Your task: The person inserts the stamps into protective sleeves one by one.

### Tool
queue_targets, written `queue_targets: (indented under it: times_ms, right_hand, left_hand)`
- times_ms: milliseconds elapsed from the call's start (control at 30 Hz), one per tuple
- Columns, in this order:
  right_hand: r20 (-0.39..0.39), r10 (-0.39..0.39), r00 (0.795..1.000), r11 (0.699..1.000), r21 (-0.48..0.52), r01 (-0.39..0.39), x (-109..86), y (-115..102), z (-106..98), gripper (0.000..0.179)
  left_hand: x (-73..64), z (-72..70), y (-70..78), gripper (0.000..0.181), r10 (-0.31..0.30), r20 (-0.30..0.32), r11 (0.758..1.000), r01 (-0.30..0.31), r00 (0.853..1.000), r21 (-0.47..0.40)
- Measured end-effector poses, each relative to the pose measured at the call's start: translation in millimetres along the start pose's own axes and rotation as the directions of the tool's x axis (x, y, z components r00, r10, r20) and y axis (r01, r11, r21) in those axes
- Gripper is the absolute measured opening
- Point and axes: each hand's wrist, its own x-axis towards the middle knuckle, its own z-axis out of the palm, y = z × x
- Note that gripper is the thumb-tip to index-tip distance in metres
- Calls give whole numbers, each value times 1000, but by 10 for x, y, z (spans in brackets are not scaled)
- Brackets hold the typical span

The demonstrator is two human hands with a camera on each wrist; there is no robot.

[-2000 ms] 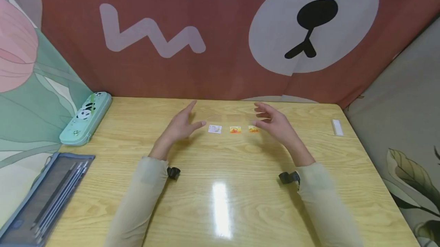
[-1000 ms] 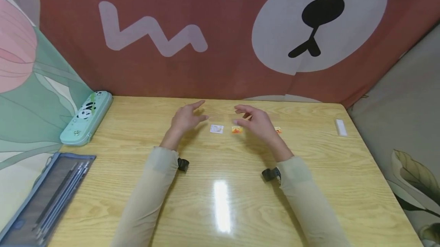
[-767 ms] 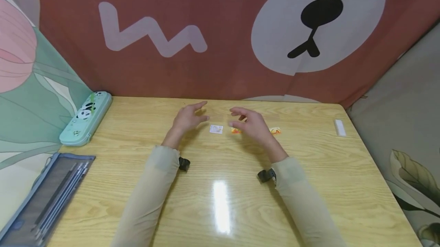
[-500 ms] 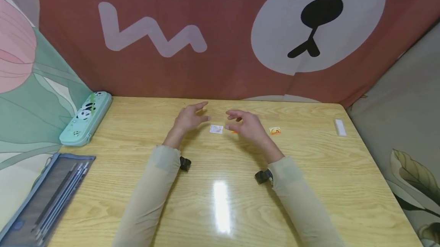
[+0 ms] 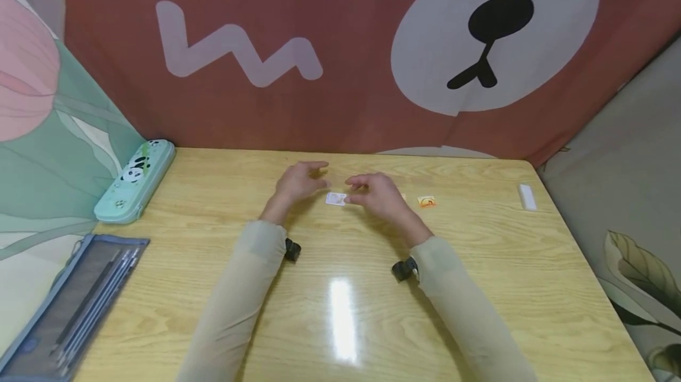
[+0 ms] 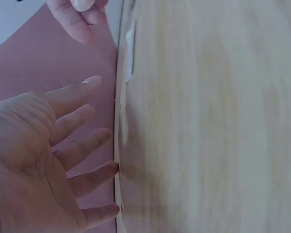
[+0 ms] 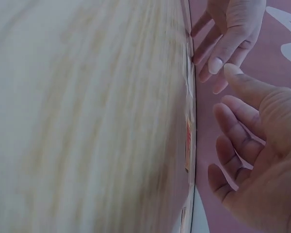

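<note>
A small pale printed card (image 5: 336, 198) lies near the table's far side, between the two hands. My left hand (image 5: 299, 182) hovers at its left with the fingers extended and spread, holding nothing; the left wrist view shows the palm (image 6: 29, 155). On the card's right my right hand (image 5: 379, 197) has its fingers loosely bent, the thumb tip close to the card's edge; whether they touch cannot be told. An orange-and-yellow card (image 5: 427, 201) lies to the right. Of another card (image 5: 403, 197) only a yellow sliver shows beside the right hand. The right wrist view shows a red-orange card (image 7: 188, 145).
A mint panda pencil case (image 5: 135, 181) and a blue mesh pouch (image 5: 74, 311) with pencils lie at the left. A white block (image 5: 527, 197) lies near the right edge. A red-brown printed cloth (image 5: 266, 116) hangs behind the wooden table (image 5: 298, 323).
The right orange card has shifted right. My right hand has moved left, close to the pale card, and the middle card now shows only on that hand's right. My left hand has come slightly right.
</note>
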Motion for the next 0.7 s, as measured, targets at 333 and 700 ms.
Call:
queue_targets:
  times_ms: [333, 700]
  right_hand:
    - [21, 59, 998, 994, -88, -57, 43, 20, 25, 37]
    - [56, 72, 996, 979, -197, -60, 70, -27, 55, 34]
  left_hand:
    - [18, 80, 7, 51, -30, -10, 993, 31, 999, 111]
    - [51, 90, 46, 51, -50, -32, 979, 55, 998, 198]
